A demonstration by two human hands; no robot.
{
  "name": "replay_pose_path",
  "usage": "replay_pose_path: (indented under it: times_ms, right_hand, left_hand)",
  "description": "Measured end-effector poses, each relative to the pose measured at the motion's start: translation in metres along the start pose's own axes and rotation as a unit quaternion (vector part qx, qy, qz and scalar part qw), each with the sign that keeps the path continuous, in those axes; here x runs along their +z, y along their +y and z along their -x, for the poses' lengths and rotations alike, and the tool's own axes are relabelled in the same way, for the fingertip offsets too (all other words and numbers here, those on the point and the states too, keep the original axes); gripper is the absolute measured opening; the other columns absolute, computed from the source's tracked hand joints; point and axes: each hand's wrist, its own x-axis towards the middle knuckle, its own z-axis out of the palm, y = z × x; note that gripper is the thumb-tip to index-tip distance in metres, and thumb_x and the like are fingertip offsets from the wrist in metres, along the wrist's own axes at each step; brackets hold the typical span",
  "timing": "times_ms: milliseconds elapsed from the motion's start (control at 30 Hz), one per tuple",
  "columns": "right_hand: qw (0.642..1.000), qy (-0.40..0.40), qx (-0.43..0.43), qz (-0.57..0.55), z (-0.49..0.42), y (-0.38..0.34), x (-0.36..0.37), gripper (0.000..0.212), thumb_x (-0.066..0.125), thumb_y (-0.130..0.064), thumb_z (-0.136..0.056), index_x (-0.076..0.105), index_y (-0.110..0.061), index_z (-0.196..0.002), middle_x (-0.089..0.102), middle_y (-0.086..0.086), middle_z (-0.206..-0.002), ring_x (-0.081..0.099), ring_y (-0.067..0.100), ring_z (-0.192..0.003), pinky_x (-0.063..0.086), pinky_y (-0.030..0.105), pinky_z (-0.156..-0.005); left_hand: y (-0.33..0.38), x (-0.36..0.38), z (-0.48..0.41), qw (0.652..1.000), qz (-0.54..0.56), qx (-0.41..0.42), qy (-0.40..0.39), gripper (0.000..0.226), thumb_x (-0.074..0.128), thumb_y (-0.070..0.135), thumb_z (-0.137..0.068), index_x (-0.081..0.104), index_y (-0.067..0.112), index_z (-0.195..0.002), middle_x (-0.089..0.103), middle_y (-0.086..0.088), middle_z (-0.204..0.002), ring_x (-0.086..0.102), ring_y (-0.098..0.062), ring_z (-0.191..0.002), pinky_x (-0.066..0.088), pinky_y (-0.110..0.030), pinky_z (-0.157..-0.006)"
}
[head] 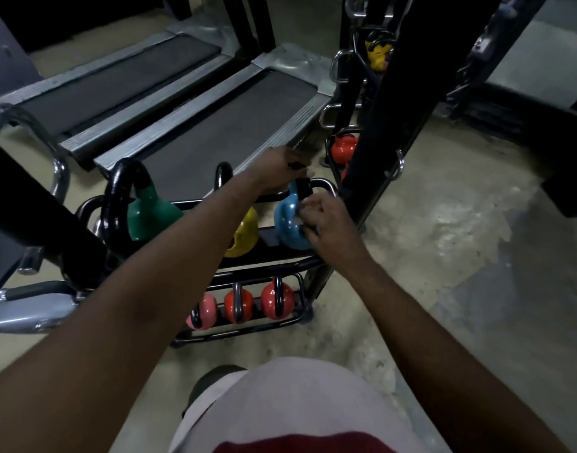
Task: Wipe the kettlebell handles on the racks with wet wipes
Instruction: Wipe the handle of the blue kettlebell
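Note:
A blue kettlebell [287,220] stands at the right end of the black rack's [267,266] top shelf. My left hand [282,168] is curled over the top of its black handle. My right hand [329,223] is curled against the right side of the bell; a pale wipe [302,210] seems to be under its fingers, though it is blurred. A yellow kettlebell [243,235] and a green kettlebell [149,215] stand to the left on the same shelf. Three red and pink kettlebells [239,305] sit on the lower shelf.
Two treadmills [215,122] lie behind the rack. A black upright post [375,125] stands just right of the rack, with a red kettlebell [344,147] and a yellow kettlebell [378,50] behind it. Chrome machine parts [29,308] crowd the left. Concrete floor [444,243] stretches to the right.

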Motion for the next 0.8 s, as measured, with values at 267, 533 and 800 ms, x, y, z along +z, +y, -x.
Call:
replay_pose_path:
  times_ms: [267,533,800]
  right_hand:
    - [0.994,0.056,-0.038,0.084,-0.001,0.000,0.010,0.011,0.071,-0.014,-0.085,0.074,-0.006,-0.092,0.055,0.009,-0.088,0.052,0.022,-0.080,0.047,0.035,-0.068]
    - [0.975,0.124,0.164,-0.083,0.038,-0.008,0.015,0.021,0.069,0.001,-0.082,0.076,-0.014,-0.095,0.066,-0.003,-0.101,0.063,0.008,-0.097,0.052,0.024,-0.086]
    - [0.890,0.128,0.340,-0.275,0.030,-0.021,0.015,0.027,0.062,-0.024,-0.096,0.070,-0.021,-0.121,0.070,-0.013,-0.119,0.062,0.003,-0.116,0.049,0.037,-0.105]
  left_hand:
    - [-0.014,0.001,-0.007,0.999,0.031,0.024,0.000,0.044,0.067,0.056,-0.085,0.074,0.023,-0.113,0.072,0.003,-0.116,0.066,-0.015,-0.104,0.051,-0.032,-0.092]
    - [-0.019,-0.003,-0.013,0.999,0.034,0.022,-0.025,0.052,0.065,0.065,-0.080,0.071,0.029,-0.116,0.069,0.008,-0.121,0.063,-0.014,-0.109,0.051,-0.036,-0.095]
    - [-0.022,-0.002,-0.018,0.996,0.082,0.023,-0.032,0.046,0.072,0.056,-0.081,0.072,0.026,-0.116,0.067,0.008,-0.125,0.060,-0.012,-0.112,0.048,-0.035,-0.099]
